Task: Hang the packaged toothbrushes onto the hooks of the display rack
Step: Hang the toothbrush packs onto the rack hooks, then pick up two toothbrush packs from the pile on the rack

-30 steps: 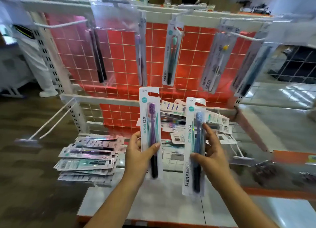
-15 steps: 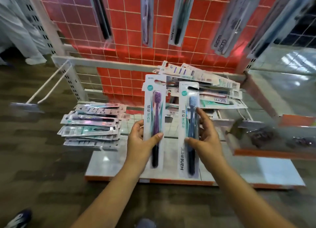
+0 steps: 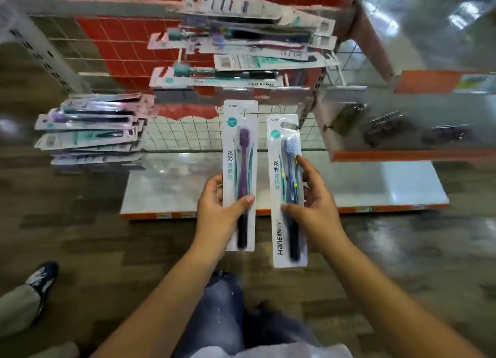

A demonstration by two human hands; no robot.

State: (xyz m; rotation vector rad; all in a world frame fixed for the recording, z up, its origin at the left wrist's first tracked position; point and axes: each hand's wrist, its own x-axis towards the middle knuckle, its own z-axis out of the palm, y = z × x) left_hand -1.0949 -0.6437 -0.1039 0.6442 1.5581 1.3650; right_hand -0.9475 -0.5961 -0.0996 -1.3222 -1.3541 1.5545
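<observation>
My left hand [image 3: 218, 210] grips a packaged purple toothbrush [image 3: 241, 154] upright, thumb across its front. My right hand [image 3: 312, 204] holds a packaged blue toothbrush [image 3: 285, 170] upright, thumb and fingers pinching its sides. Both packs hang over the low white shelf [image 3: 174, 186] of the display rack. A pile of packaged toothbrushes [image 3: 241, 44] lies on hooks straight ahead near the red tiled back panel [image 3: 115, 44]. Another stack of packs [image 3: 91, 132] rests on the left. The upper hooks are out of view.
A second shelf with an orange edge [image 3: 402, 154] juts out on the right, holding dark small items. A white perforated upright [image 3: 35, 46] stands at left. Another person's shoe [image 3: 43, 277] is on the wooden floor at lower left. My knees show below.
The view has tilted down, so the hanging packs on the upper hooks left the frame. Both hands have lowered and stayed on their packs.
</observation>
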